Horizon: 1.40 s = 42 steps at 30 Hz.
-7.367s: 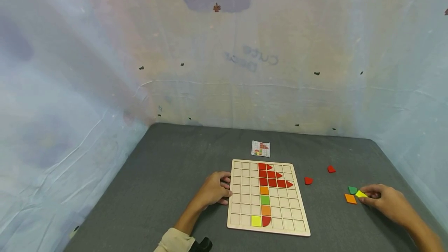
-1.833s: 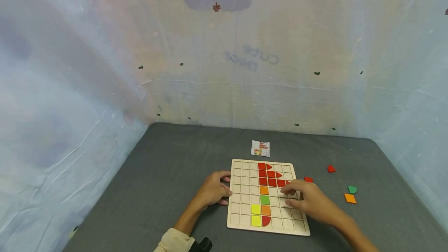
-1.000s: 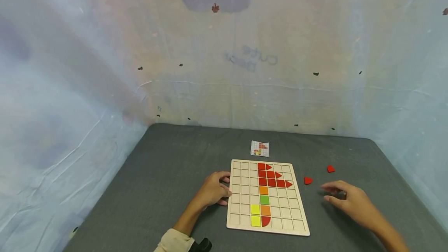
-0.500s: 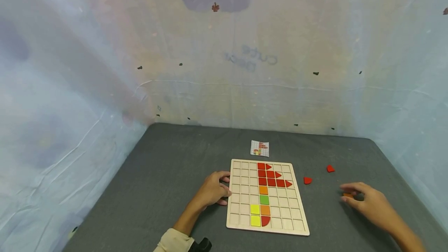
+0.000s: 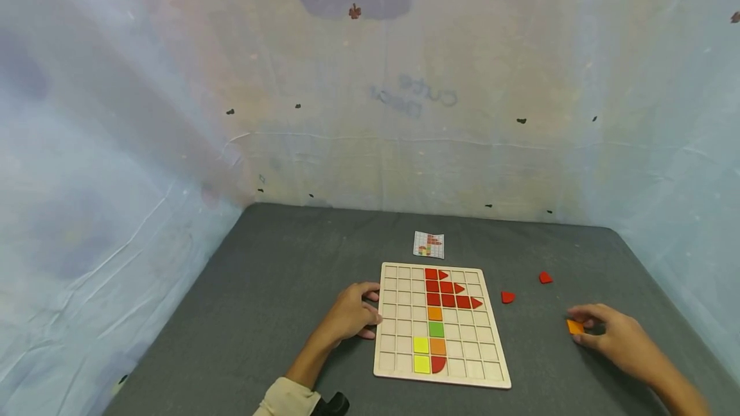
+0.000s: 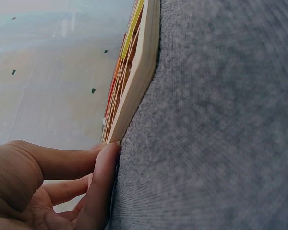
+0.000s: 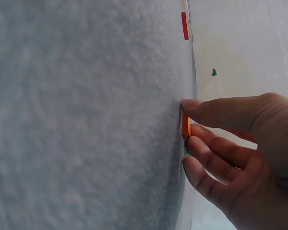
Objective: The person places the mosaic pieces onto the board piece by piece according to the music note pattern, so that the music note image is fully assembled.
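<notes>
At the left edge of the wooden grid board, my left hand pinches the rim between thumb and fingers; the left wrist view shows the thumb and a fingertip meeting at the board's side. Red, orange, green and yellow tiles sit in the board's cells, with two yellow squares at the lower middle. On the right, my right hand holds an orange square tile by its edges, thumb against fingers, low over the cloth. In the right wrist view the orange tile appears edge-on.
Two loose red tiles lie between the board and my right hand. A small printed pattern card lies behind the board. Grey cloth covers the table, and a pale patterned sheet hangs behind.
A second yellow square has appeared on the board. My right hand has left the board, moved right and taken the orange tile, now hiding the green one. My left hand stays.
</notes>
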Tool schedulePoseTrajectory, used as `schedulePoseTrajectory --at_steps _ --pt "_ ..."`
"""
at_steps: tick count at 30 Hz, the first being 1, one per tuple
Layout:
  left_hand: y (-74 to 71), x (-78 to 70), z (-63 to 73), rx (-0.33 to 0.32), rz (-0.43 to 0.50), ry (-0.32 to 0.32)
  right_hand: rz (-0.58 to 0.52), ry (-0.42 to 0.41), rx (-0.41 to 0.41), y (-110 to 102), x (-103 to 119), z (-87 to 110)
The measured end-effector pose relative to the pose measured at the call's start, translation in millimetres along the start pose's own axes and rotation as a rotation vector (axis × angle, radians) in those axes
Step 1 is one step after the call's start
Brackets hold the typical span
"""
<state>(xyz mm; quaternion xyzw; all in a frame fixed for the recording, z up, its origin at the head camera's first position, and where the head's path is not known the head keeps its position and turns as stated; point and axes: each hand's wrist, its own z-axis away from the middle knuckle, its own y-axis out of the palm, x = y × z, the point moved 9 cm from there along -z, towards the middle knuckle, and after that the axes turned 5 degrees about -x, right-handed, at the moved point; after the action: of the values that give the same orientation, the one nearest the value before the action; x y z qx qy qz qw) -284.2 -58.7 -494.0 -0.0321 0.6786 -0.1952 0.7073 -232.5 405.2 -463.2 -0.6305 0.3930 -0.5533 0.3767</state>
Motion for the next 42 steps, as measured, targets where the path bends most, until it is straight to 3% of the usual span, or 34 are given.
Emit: schedulePoseTrajectory --at_steps 12,19,30,42 --pt "-0.2 -2.2 3.0 0.010 0.027 -0.004 0.022 0.045 0.109 3 -13 -1.1" --pt "-0.6 -1.5 3.0 0.010 0.027 -0.001 0.029 0.006 0.048 0 -6 1.1" --pt "-0.3 -2.7 3.7 0.010 0.029 0.003 -0.028 -0.017 0.005 6 26 -1.0" --pt "0.3 -1.2 2.8 0.011 0.032 0.001 -0.117 -0.159 -0.069 15 81 -7.2"
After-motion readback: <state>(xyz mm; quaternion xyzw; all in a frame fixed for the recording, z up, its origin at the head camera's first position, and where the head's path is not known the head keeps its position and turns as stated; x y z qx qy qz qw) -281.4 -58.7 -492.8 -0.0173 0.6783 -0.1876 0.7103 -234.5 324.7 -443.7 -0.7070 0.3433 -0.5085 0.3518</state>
